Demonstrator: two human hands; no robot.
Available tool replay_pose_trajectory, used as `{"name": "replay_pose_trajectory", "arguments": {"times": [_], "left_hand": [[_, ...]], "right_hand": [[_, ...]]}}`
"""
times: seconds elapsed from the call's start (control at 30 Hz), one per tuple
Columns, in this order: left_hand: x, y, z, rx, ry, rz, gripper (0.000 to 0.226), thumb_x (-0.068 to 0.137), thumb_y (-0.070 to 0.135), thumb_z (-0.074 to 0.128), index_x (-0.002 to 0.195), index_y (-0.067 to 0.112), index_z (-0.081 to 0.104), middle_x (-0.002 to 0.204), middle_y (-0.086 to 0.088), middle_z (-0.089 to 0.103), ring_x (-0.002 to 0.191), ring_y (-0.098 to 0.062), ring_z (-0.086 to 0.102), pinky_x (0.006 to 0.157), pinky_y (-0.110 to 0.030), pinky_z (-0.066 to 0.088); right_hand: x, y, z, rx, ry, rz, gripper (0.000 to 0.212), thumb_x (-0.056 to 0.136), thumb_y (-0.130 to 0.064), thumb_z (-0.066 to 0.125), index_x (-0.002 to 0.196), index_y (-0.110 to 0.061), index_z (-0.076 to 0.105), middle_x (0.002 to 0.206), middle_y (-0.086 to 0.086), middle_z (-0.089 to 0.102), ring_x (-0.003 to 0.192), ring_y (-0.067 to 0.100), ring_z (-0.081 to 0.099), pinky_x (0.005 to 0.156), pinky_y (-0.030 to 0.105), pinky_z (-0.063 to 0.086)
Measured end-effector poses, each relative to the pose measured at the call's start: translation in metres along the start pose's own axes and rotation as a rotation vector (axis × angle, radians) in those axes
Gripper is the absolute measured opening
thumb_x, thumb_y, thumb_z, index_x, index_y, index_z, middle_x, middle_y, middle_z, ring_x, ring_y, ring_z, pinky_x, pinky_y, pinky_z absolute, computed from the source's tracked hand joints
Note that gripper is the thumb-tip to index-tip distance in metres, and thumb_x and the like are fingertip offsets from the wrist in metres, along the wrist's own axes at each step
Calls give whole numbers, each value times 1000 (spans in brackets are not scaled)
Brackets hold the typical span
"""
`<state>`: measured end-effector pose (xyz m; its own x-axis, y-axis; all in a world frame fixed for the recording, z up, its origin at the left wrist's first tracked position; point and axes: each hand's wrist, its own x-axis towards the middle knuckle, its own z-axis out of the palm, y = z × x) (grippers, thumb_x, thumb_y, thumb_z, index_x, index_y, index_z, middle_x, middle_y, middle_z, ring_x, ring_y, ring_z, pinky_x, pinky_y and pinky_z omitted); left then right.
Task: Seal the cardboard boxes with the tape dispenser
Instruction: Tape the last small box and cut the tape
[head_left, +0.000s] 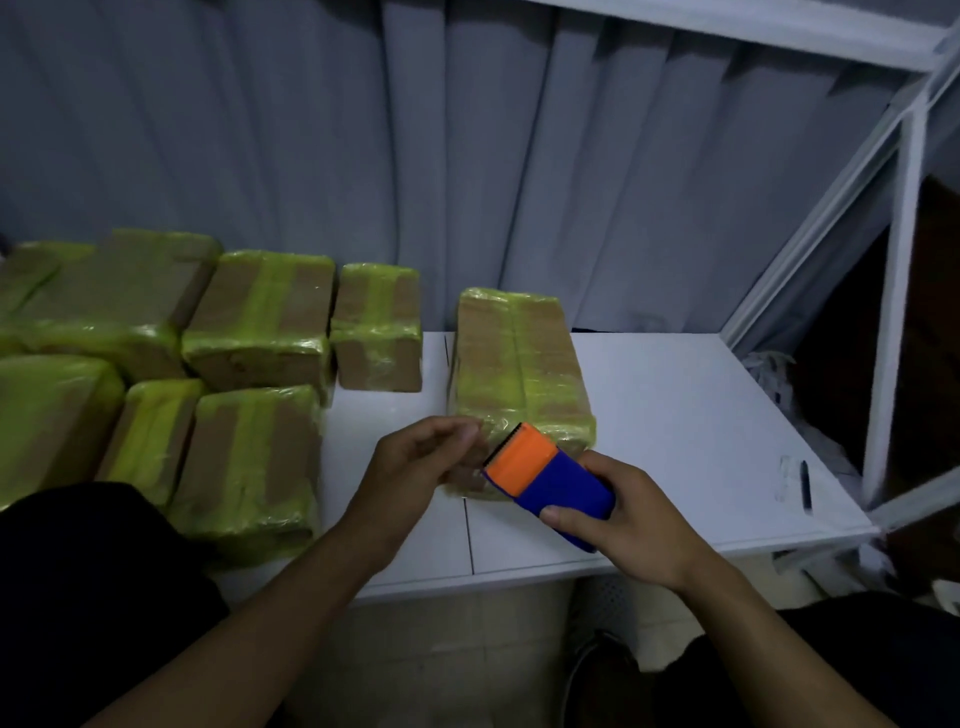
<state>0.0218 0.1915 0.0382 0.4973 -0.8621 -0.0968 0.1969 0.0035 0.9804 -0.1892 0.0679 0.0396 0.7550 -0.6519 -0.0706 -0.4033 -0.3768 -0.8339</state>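
White table (675, 415) w/ taped boxes (260, 322), grey curtain (311, 130) behind (dim room)

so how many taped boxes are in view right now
7 clearly: one box alone on the right, three in the back row at left, three in front of those. An eighth may be hidden at the far left edge.

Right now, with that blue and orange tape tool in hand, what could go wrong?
1. The left hand has its fingertips close to the toothed edge of the tape dispenser, which the right hand holds; a slip might nick them.
2. The box in front rests on the white table, and neither hand plainly steadies it, so pulling tape could drag it.
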Motion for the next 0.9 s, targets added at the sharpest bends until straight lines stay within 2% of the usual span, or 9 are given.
{"name": "replay_pose_trajectory", "arguments": {"times": [0.2,0.27,0.37,0.47,0.53,0.63,0.73,0.83,0.9], "left_hand": [[6,-5,-6,107,8,7,8,89,13,69,89,18,76,82,3,76,75,-3,68,63,-11,48],[6,-6,-6,101,25,-14,6,88,21,71,90,19,75,82,3,76,77,-4,69,62,-11,48],[5,-7,-7,109,44,-33,20,79,35,74,95,23,75,87,6,76,81,-5,70,62,-11,48],[4,-10,-7,184,38,-53,11,86,30,72,97,29,77,91,13,76,83,1,69,64,-10,48],[2,-12,-5,198,10,-51,8,88,26,71,92,27,77,85,12,76,79,3,68,63,-9,47],[2,-13,-3,209,11,-8,9,90,23,69,91,23,78,84,9,76,79,0,69,65,-9,48],[5,-13,-4,207,-4,-50,11,92,24,66,94,22,77,85,8,76,79,0,69,63,-9,48],[6,-17,-4,215,-27,-103,13,91,30,67,96,23,77,87,6,76,81,-3,68,68,-18,49],[7,-19,-3,213,0,-86,11,92,25,67,93,21,77,84,6,75,77,-1,68,64,-14,49]], "right_hand": [[3,0,5,-25,-36,14,25,82,-40,83,93,-29,63,83,-16,68,73,6,65,65,17,49],[4,0,5,-31,-47,19,27,81,-44,82,96,-29,64,85,-16,68,75,7,67,66,18,50],[4,0,6,-44,-63,24,32,80,-48,81,99,-29,65,87,-15,69,77,8,68,67,18,51],[3,0,6,-42,-77,24,33,79,-49,81,100,-28,65,87,-15,69,78,8,68,66,18,50],[3,0,6,-43,-85,25,34,78,-50,81,100,-29,65,87,-16,69,77,7,68,66,18,50],[2,1,5,-43,-88,23,35,77,-52,80,101,-31,65,89,-17,69,79,8,69,67,19,50],[1,2,5,-34,-94,26,36,77,-51,80,103,-32,65,92,-17,70,82,8,69,68,20,52],[1,2,4,-37,-105,25,37,77,-52,80,105,-32,64,93,-19,70,85,7,70,70,20,53],[1,2,4,-41,-105,27,38,77,-53,79,105,-32,64,93,-20,69,85,6,70,70,20,54]]}}
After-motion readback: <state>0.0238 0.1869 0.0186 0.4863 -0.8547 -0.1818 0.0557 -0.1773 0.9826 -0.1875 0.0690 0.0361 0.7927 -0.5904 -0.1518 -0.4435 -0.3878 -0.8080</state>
